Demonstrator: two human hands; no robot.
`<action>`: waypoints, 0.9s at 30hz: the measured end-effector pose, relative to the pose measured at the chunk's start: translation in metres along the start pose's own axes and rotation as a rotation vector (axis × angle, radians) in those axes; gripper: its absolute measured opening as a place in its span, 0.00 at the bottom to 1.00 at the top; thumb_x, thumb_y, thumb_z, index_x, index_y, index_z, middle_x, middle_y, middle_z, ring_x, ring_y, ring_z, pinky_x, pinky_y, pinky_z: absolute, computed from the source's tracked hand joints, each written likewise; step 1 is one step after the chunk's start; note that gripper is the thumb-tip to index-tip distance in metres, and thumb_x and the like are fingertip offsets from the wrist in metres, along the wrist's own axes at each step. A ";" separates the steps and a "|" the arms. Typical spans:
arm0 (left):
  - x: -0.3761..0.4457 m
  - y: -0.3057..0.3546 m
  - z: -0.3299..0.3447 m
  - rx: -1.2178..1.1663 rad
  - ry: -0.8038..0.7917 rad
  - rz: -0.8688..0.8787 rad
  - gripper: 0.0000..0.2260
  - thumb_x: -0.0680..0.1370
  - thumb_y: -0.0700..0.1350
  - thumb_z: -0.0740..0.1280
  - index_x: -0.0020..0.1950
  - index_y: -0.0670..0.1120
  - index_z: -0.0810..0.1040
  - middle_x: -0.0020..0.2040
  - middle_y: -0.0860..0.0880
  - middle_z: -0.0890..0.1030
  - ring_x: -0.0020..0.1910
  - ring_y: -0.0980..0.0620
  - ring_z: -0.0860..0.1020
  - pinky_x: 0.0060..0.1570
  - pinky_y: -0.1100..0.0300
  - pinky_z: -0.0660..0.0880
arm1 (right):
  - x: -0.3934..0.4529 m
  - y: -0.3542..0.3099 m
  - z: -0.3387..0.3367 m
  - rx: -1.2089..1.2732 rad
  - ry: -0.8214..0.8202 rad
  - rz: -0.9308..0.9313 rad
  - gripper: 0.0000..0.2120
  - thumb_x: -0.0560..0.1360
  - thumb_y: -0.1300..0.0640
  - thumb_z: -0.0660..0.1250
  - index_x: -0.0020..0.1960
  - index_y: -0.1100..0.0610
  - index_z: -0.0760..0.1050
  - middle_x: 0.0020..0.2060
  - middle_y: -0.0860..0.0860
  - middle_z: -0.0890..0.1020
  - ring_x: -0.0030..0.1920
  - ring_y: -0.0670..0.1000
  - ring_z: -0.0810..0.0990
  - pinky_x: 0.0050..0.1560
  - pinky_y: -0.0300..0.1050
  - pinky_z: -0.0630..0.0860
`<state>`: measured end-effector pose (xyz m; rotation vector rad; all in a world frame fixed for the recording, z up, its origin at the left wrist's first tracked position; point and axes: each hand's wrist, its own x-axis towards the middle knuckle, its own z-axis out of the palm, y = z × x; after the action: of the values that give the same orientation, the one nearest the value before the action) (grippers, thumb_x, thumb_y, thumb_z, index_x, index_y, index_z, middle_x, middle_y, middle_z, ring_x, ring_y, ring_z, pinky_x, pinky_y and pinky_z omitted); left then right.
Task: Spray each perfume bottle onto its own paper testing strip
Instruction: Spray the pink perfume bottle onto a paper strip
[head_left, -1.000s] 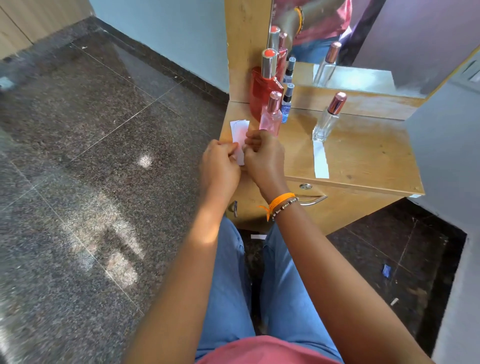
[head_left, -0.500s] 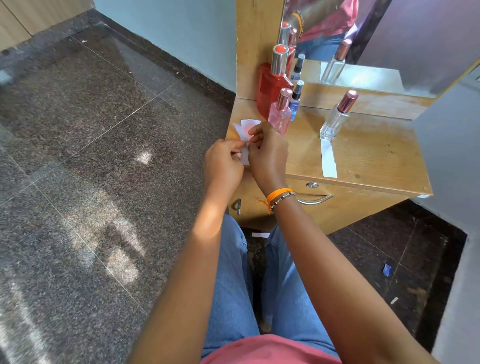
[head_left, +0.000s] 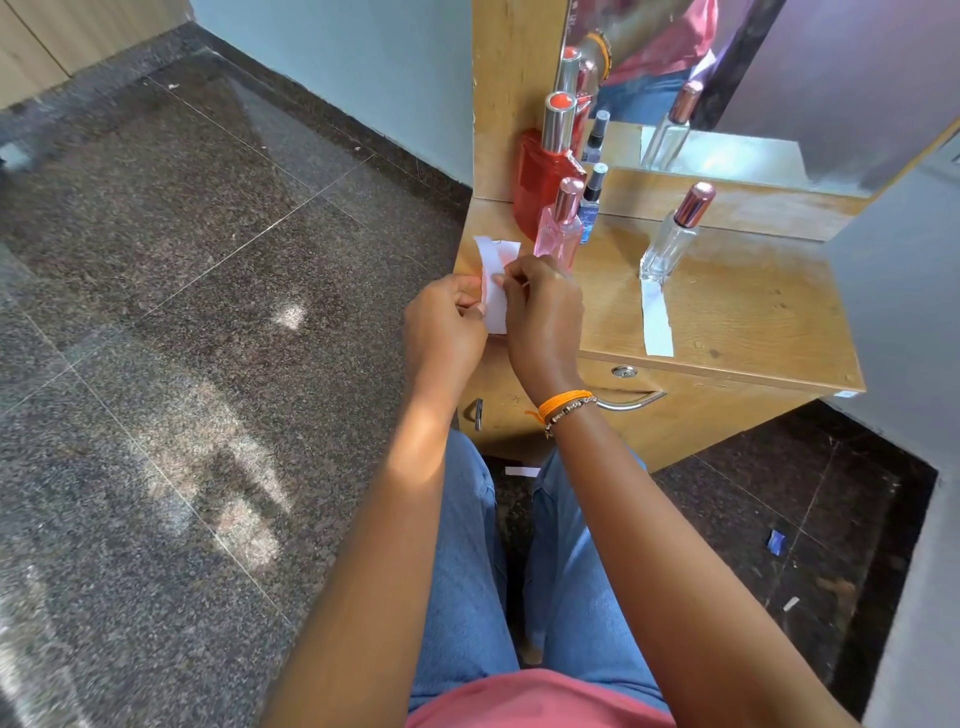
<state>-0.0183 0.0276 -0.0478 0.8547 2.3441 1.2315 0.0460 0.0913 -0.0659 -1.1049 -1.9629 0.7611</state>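
My left hand (head_left: 445, 326) and my right hand (head_left: 545, 312) both pinch a piece of white paper (head_left: 494, 301) over the left front corner of the wooden dressing table (head_left: 737, 312); its top end splits into two curling strips. Behind the paper stand a large red perfume bottle (head_left: 543, 176), a slim pink bottle (head_left: 560, 228) and a small blue bottle (head_left: 589, 208). Further right stands a clear bottle with a rose-gold cap (head_left: 670, 239), and a white paper strip (head_left: 656, 322) lies flat in front of it.
A mirror (head_left: 753, 78) backs the table and reflects the bottles. A drawer with a metal handle (head_left: 631, 402) sits below the tabletop. A grey wall (head_left: 909, 322) closes the right side. Paper scraps (head_left: 522, 471) lie on the dark granite floor.
The two hands have kept working the paper between them; its top end now curls apart into two strips. The bottles and the flat strip have not moved.
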 end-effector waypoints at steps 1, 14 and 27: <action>-0.001 0.001 0.001 0.004 0.005 0.008 0.13 0.75 0.36 0.64 0.58 0.44 0.79 0.50 0.45 0.83 0.50 0.49 0.80 0.51 0.61 0.73 | -0.001 0.000 -0.002 0.008 0.002 -0.006 0.05 0.75 0.64 0.65 0.44 0.64 0.78 0.43 0.58 0.80 0.41 0.54 0.76 0.37 0.41 0.62; -0.026 0.023 0.023 -0.042 0.043 0.203 0.09 0.75 0.38 0.65 0.52 0.47 0.80 0.46 0.52 0.77 0.43 0.54 0.75 0.45 0.62 0.71 | -0.021 0.033 -0.079 0.297 0.141 0.193 0.08 0.71 0.62 0.71 0.43 0.54 0.72 0.32 0.42 0.76 0.32 0.38 0.75 0.37 0.34 0.72; -0.053 0.054 0.073 -0.012 -0.216 0.296 0.09 0.76 0.39 0.65 0.53 0.47 0.81 0.45 0.54 0.75 0.44 0.56 0.75 0.46 0.63 0.72 | 0.008 0.096 -0.142 -0.097 0.136 0.275 0.19 0.65 0.59 0.77 0.51 0.59 0.72 0.34 0.49 0.76 0.36 0.48 0.74 0.35 0.38 0.67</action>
<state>0.0810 0.0614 -0.0415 1.2984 2.0902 1.1918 0.2023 0.1609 -0.0603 -1.4675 -1.7705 0.7173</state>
